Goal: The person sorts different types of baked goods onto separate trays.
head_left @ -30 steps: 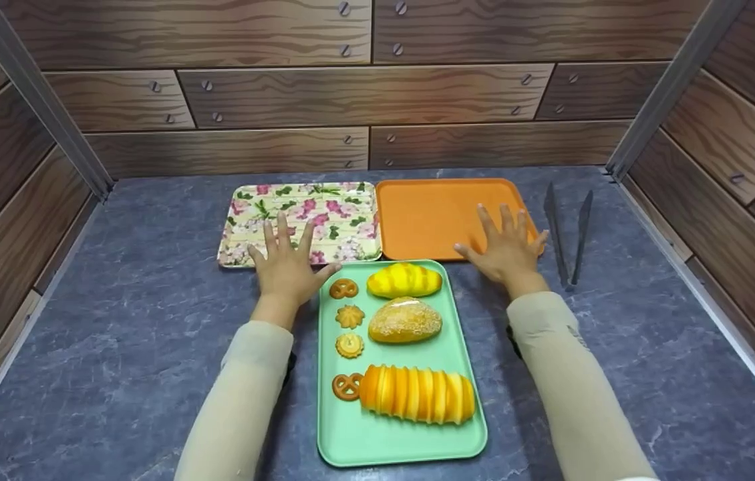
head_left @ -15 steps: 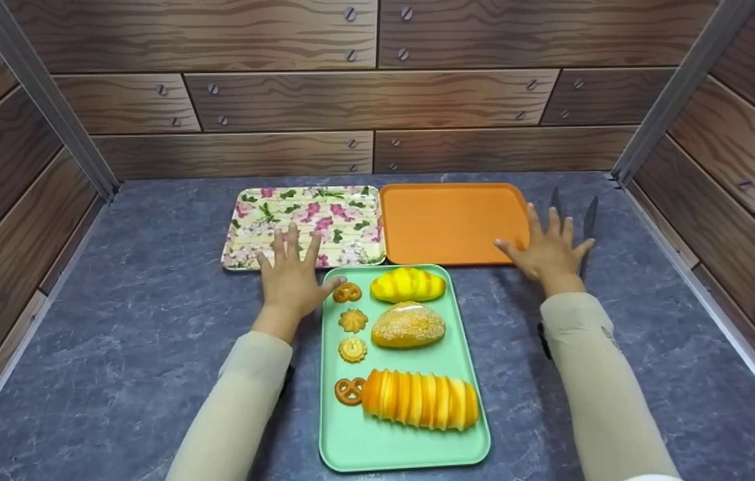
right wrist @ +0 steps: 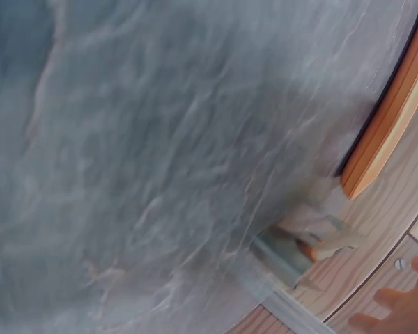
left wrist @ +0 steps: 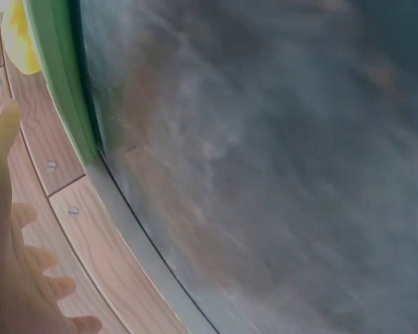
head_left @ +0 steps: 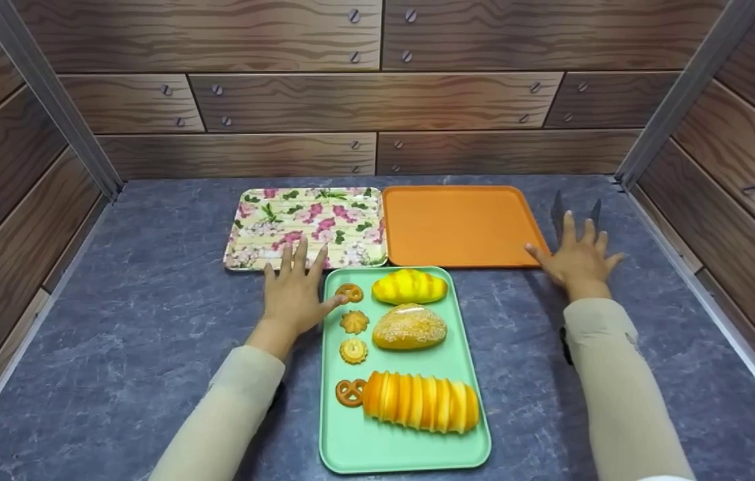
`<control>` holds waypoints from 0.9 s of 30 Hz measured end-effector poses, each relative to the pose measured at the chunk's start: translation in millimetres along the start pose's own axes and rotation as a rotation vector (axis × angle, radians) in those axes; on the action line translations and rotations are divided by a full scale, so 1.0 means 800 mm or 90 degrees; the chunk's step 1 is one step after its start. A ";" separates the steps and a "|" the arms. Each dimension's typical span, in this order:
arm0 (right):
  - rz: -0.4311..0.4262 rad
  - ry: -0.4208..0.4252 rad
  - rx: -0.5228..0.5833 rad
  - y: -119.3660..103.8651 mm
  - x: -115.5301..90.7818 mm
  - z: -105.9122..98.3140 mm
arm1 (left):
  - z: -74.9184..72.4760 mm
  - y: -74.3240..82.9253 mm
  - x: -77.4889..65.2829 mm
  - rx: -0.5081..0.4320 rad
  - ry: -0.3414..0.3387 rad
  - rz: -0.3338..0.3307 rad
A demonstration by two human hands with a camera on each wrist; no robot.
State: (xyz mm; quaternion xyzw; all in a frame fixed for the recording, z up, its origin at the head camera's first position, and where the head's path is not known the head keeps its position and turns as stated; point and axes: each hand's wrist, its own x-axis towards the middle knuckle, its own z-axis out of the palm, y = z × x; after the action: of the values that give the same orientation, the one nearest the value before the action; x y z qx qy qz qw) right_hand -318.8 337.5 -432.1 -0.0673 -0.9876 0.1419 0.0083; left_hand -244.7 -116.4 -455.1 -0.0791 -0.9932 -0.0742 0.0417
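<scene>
Fingers (head_left: 299, 257) spread, gripping nothing: left hand (head_left: 289, 300) at left edge of green tray (head_left: 404, 454), right hand (head_left: 579, 264) right of it, partly hiding tongs (head_left: 557, 212). Breads (head_left: 409, 327), cookies (head_left: 353, 351) all on tray; likely nothing picked yet, all left.

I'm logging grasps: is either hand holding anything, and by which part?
Nothing is held: the left hand and right hand are both spread open.

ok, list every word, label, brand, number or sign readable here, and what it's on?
None readable in any view.
Round fluted cookie on the green tray: a small central mark, too small to read.
Floral tray: flower print, no lettering visible.
Tongs: mostly hidden by the right hand; no text on the visible part.
</scene>
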 end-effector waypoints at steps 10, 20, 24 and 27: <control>0.042 -0.011 0.030 0.026 -0.001 -0.003 | -0.002 -0.001 -0.021 0.024 -0.017 0.041; 0.078 -0.031 0.036 0.040 0.001 -0.002 | 0.000 -0.001 -0.037 0.002 -0.052 0.080; 0.086 -0.034 0.041 0.043 0.002 0.000 | 0.002 -0.001 -0.042 -0.001 -0.065 0.094; 0.093 -0.037 0.039 0.045 0.003 0.001 | 0.002 -0.001 -0.046 0.007 -0.079 0.100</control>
State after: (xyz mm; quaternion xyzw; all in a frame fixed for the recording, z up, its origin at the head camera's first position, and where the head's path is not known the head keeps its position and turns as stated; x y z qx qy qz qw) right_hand -316.7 371.7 -442.9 -0.1344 -0.9751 0.1744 -0.0283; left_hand -208.7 -122.6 -460.6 -0.1609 -0.9850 -0.0601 -0.0142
